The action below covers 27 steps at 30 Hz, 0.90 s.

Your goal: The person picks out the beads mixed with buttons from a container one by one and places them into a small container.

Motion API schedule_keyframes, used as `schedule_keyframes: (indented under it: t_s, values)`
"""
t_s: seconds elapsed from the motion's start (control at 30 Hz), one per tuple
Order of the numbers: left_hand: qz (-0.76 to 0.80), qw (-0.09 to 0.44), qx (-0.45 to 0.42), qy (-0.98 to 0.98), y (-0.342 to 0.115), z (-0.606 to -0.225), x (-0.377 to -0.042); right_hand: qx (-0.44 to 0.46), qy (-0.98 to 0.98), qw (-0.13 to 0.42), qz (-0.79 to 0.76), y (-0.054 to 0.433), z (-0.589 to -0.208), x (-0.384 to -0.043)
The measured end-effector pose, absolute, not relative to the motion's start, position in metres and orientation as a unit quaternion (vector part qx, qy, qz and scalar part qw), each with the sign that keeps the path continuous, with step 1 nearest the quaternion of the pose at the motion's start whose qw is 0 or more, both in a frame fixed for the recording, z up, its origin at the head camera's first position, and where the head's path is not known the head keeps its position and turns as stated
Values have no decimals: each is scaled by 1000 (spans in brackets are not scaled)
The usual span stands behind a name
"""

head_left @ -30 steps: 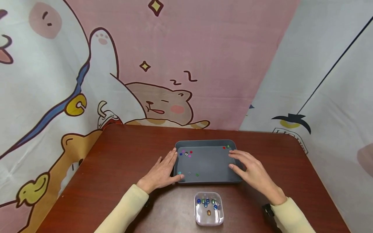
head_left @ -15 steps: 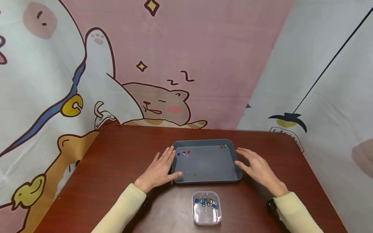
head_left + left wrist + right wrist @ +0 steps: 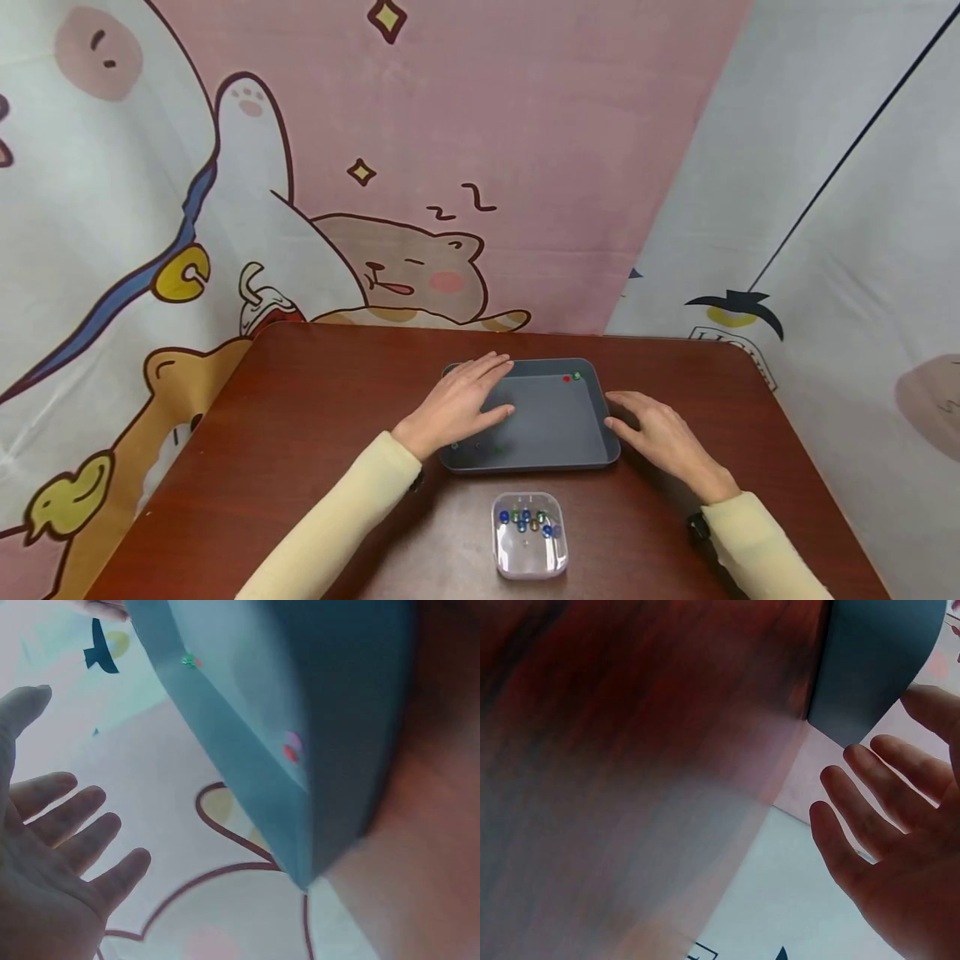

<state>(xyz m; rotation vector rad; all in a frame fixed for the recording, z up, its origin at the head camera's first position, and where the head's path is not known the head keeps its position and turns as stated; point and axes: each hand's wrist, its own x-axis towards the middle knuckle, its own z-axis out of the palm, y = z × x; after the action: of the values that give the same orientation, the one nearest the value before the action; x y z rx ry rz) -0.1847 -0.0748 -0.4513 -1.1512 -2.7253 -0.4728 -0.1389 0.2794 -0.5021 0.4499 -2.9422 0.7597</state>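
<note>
My left hand [image 3: 455, 406], fingers straight, hovers over the left part of the dark grey tray [image 3: 558, 433] and holds nothing. In the head view it hides a patch of the tray floor; the left wrist view shows a red bead [image 3: 291, 754] and a pink one beside it. My right hand [image 3: 663, 433] is beside the tray's right wall, fingers loosely extended, fingertips right at the rim and nothing in its grasp. A red bead [image 3: 566, 378] and a green bead [image 3: 577, 376] lie in the far right corner. Along the near left side are several small beads, including a green one [image 3: 498, 450].
A clear plastic box [image 3: 529, 567] stands in front of the tray, with several glass marbles [image 3: 527, 516], mostly blue, along its far half. The brown wooden table [image 3: 337, 367] ends at a printed cloth backdrop [image 3: 555, 167] behind and at the sides.
My left hand has left the tray's left rim and moved right, over the tray. The right hand has drawn back from above the tray to its right edge. An amber marble rolled towards the others.
</note>
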Motion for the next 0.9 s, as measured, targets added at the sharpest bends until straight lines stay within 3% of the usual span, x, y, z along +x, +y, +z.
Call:
schedule_keyframes:
  t_s: [0.23, 0.9]
  values:
    - [-162, 58, -370, -913, -68, -445, -192, 157, -954, 54, 250, 275, -495, -148]
    - [-128, -28, -268, -955, -140, -495, -156, 203, -961, 66, 174, 251, -499, -197]
